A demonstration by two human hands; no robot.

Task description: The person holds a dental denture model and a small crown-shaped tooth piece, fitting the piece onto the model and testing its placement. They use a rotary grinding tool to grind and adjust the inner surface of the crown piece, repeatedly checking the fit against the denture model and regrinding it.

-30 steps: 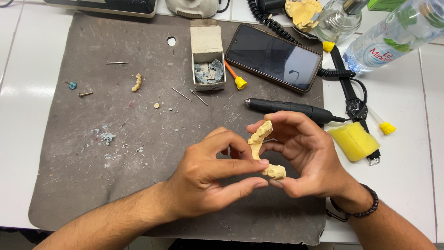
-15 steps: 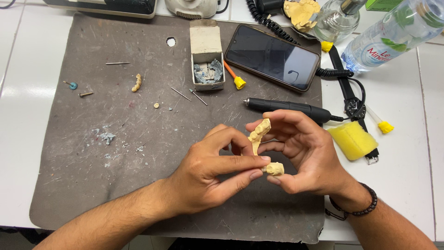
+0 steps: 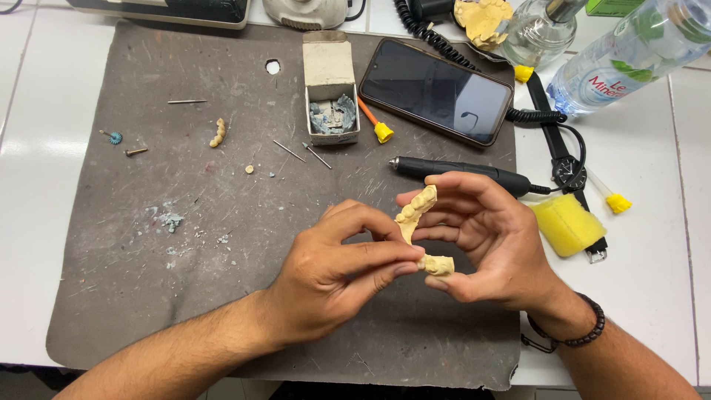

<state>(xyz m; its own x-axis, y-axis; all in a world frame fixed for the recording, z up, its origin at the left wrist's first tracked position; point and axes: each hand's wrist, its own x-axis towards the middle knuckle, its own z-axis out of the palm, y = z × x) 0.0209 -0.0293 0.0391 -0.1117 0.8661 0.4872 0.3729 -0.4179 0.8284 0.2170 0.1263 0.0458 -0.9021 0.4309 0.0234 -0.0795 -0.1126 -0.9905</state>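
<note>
Over the near middle of a dark grey work mat [image 3: 148, 281], both hands hold a yellow plaster dental cast [image 3: 416, 211] shaped like an arch of teeth. My right hand [image 3: 492, 241] cups it from the right, fingertips at its upper end and thumb under its lower end. My left hand [image 3: 337, 270] pinches the cast's lower part between thumb and forefinger, where a small yellow tooth piece [image 3: 437, 264] sticks out.
On the mat lie a black rotary handpiece [image 3: 459, 172], a smartphone [image 3: 435, 90], a small cardboard box of grey bits [image 3: 331, 92], thin burs [image 3: 317, 155], and a small tooth segment [image 3: 217, 132]. A yellow sponge [image 3: 566, 224], wristwatch [image 3: 568, 172] and plastic bottle [image 3: 629, 55] sit at right.
Both hands have shifted the cast slightly; my left thumb and forefinger have closed tighter on its lower end. Everything on the mat stays put.
</note>
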